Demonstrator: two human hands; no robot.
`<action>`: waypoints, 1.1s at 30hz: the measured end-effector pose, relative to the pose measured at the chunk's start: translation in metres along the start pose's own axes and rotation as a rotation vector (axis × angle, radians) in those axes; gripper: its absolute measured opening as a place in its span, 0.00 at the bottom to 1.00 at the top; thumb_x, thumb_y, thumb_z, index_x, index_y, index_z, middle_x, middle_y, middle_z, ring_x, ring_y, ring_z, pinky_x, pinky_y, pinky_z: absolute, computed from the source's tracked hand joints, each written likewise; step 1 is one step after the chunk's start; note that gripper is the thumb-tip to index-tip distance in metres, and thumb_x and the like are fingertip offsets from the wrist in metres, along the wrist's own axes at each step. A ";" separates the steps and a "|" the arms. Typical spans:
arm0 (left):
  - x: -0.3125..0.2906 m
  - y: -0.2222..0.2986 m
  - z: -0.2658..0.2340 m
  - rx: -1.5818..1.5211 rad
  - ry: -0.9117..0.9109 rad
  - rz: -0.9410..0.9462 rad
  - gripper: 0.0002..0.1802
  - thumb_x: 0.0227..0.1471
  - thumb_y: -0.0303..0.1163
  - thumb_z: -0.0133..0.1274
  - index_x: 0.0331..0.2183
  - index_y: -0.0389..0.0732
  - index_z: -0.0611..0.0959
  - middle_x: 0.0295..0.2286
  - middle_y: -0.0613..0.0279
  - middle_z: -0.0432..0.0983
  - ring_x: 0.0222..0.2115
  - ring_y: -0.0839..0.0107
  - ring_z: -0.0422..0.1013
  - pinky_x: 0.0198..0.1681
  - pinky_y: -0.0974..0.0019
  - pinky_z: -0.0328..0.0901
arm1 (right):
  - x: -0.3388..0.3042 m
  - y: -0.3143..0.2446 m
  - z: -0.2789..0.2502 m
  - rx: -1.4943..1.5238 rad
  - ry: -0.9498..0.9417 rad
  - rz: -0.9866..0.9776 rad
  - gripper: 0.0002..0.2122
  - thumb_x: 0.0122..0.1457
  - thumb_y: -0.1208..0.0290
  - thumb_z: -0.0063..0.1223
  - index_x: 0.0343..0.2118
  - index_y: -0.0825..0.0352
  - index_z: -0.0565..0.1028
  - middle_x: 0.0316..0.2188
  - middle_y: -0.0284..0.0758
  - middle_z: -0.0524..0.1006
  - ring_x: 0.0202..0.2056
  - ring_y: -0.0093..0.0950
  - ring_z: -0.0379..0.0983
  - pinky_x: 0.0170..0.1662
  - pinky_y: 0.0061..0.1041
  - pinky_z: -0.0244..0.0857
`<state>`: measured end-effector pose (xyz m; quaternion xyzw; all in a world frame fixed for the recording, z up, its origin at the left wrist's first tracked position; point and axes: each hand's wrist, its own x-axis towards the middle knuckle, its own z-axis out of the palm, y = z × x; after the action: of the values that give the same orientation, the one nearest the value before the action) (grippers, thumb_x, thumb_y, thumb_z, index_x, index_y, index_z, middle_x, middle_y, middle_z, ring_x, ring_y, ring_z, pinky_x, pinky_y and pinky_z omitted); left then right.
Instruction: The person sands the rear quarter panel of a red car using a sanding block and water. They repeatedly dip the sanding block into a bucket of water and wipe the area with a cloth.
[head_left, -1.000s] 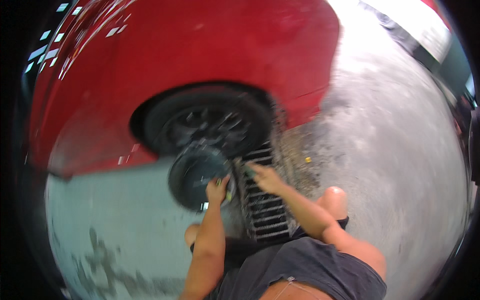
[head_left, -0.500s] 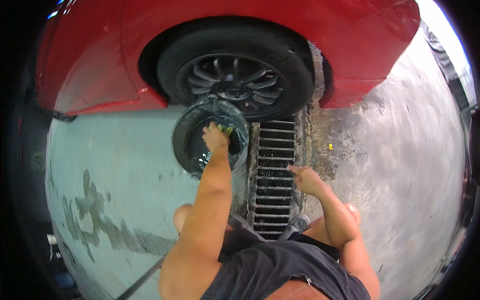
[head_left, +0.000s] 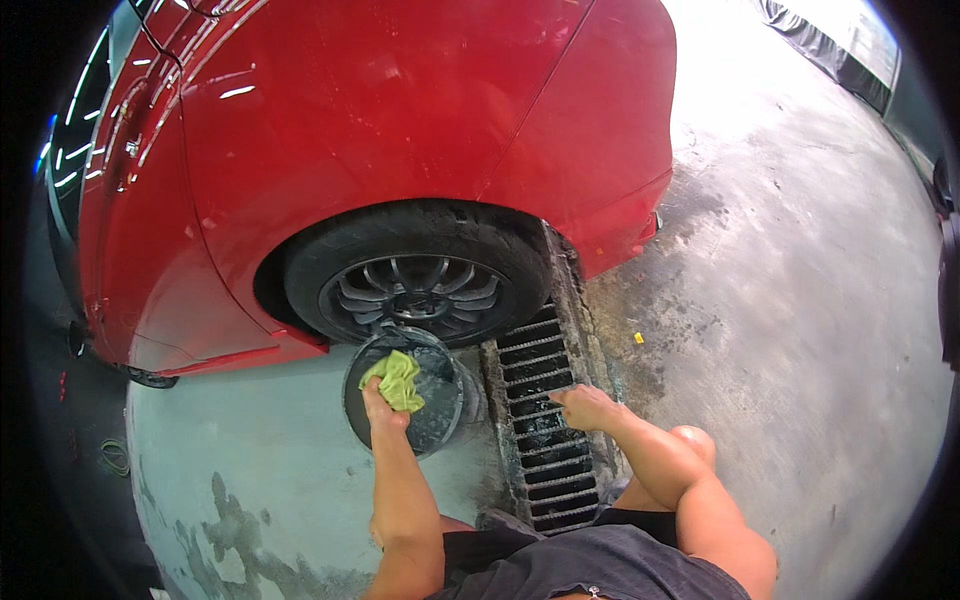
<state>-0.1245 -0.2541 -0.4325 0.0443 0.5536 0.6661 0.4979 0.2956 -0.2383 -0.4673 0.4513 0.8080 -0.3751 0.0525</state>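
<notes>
My left hand (head_left: 384, 408) is closed around a bunched yellow-green cloth (head_left: 397, 379), which it holds up over a dark round bucket (head_left: 358, 428). Part of the bucket's inside is hidden by the cloth and hand. Above the drain grate (head_left: 545, 420), my right hand (head_left: 590, 408) holds nothing, with its index finger stretched out and the other fingers loosely bent. Just beyond the bucket stands a black tyre (head_left: 510, 275) with a dark multi-spoke wheel rim (head_left: 415, 303), whose lower edge the bucket overlaps.
A red car body (head_left: 370, 120) fills the far side and arches over the wheel. Dark wet stains (head_left: 235, 530) mark the floor at left. On the concrete to the right lies a small yellow piece (head_left: 639, 338). A coiled green hose-like loop (head_left: 115, 457) is at far left.
My left hand has come up out of the bucket, bringing the cloth with it. The view has tilted upward, showing more of the car. My right hand stays over the grate.
</notes>
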 end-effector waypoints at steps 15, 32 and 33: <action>-0.154 0.207 0.497 0.682 0.359 2.263 0.29 0.59 0.45 0.64 0.59 0.47 0.80 0.61 0.56 0.70 0.66 0.53 0.59 0.69 0.40 0.54 | 0.014 0.025 -0.010 0.055 0.063 -0.060 0.28 0.59 0.71 0.50 0.66 0.56 0.75 0.46 0.51 0.84 0.51 0.50 0.81 0.57 0.46 0.73; -0.145 0.146 0.515 1.096 0.043 2.649 0.39 0.54 0.62 0.63 0.57 0.45 0.76 0.66 0.43 0.63 0.68 0.40 0.57 0.69 0.29 0.54 | -0.004 0.039 -0.075 2.248 -0.204 -0.472 0.24 0.71 0.77 0.37 0.70 0.68 0.60 0.66 0.53 0.68 0.64 0.56 0.70 0.59 0.52 0.75; -0.144 0.144 0.510 1.096 0.036 2.645 0.40 0.55 0.62 0.62 0.57 0.44 0.76 0.66 0.43 0.62 0.68 0.40 0.58 0.69 0.29 0.54 | -0.013 0.029 -0.085 2.186 -0.072 -0.312 0.23 0.73 0.73 0.36 0.70 0.65 0.59 0.67 0.54 0.65 0.64 0.59 0.68 0.58 0.55 0.74</action>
<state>0.1700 0.0122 -0.0535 0.6930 0.2948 0.3386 -0.5640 0.3469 -0.1825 -0.4177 0.1364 0.0872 -0.9025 -0.3990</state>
